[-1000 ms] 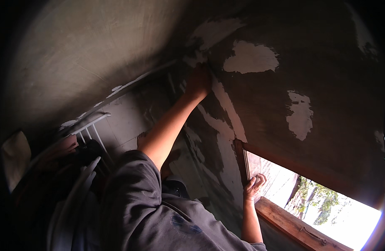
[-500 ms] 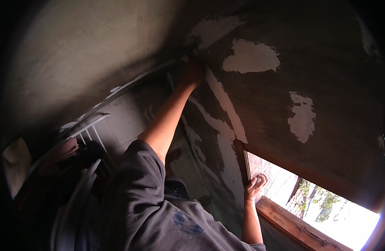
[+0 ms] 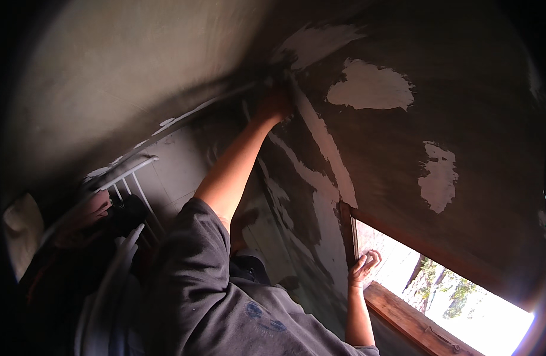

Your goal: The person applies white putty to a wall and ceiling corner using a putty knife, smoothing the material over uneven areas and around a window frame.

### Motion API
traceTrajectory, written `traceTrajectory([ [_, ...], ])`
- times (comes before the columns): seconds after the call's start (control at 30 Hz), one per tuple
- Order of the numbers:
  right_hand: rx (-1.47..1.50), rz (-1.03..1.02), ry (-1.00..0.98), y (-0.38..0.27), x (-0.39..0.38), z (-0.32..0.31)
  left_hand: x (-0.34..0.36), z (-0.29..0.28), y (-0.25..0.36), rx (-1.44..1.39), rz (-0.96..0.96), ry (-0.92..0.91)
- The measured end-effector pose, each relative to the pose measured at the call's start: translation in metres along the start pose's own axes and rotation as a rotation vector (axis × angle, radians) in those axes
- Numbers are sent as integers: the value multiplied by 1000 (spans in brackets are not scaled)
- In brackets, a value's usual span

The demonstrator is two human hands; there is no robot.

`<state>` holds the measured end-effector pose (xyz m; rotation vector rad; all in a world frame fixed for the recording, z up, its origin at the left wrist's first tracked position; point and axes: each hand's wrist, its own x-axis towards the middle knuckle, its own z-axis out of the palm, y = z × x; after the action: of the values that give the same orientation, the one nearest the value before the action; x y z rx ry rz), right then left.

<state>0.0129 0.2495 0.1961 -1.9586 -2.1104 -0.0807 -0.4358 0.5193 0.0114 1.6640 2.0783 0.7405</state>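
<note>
Grip, left hand (image 3: 275,107): raised to the wall's inner corner, deep in shadow; can't tell how closed the fingers are or if anything's held.
Grip, right hand (image 3: 364,269): fingers half curled at the window frame (image 3: 348,234), lower-left corner of the opening; can't tell how firm.
Wall (image 3: 383,142): dark, patchy, spans from inner corner to frame's top edge.
Pale strip (image 3: 324,139): down from beside left hand to frame's upper-left corner.
Large patch (image 3: 371,86): pale, ragged rim, right of left hand.
Small patch (image 3: 438,179): pale, upright, above frame's top edge.
Foliage (image 3: 456,293): outside, through bright opening.
White rails (image 3: 137,184): left of left forearm, well apart from wall's corner.
</note>
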Motion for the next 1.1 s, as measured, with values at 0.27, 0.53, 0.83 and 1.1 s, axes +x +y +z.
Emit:
traceTrajectory([
  [0.27,12,-9,21,3,0,2,0,6,4,-42,-130,130],
  [0.53,48,17,26,0,0,3,1,9,-22,-77,-19,-106],
  [0.83,39,4,-13,0,2,-1,9,54,-50,-207,-219,246],
  [1.1,6,-12,-7,-1,3,-1,-14,-8,5,-285,-183,332],
])
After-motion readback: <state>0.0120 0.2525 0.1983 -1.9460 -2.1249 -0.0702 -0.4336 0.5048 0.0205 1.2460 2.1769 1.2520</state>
